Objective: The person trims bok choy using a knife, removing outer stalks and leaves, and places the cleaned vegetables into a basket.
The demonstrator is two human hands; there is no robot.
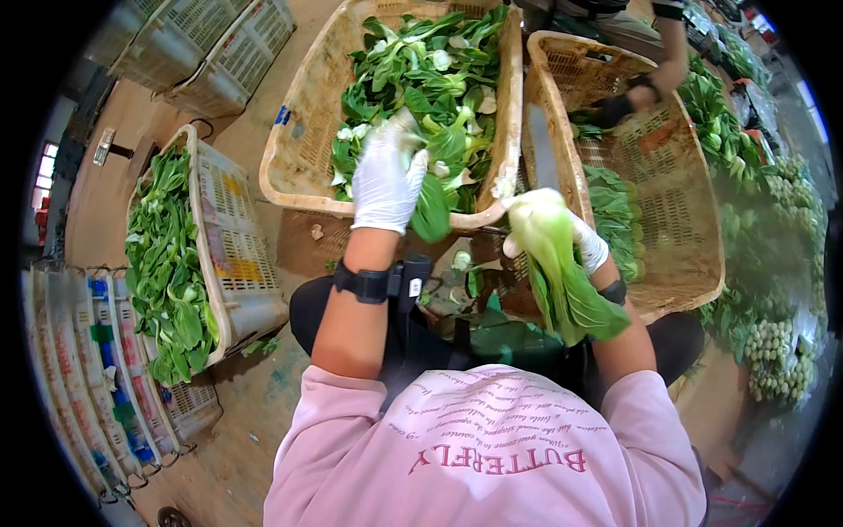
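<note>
My right hand, in a white glove, is closed around a head of bok choy. The pale base points up and away from me, and the green leaves hang down toward my right forearm. My left hand, also gloved in white, is over the near side of a crate heaped with loose bok choy leaves. Its fingertips are smeared by motion and look pinched on the stalk of a bok choy leaf, whose blade hangs beside the thumb, over the crate's near rim.
Right of the heaped crate stands another crate with bok choy laid inside; a co-worker's dark-gloved hand reaches in. A leaf-filled crate stands at left, near stacked crates. Bok choy bundles lie far right.
</note>
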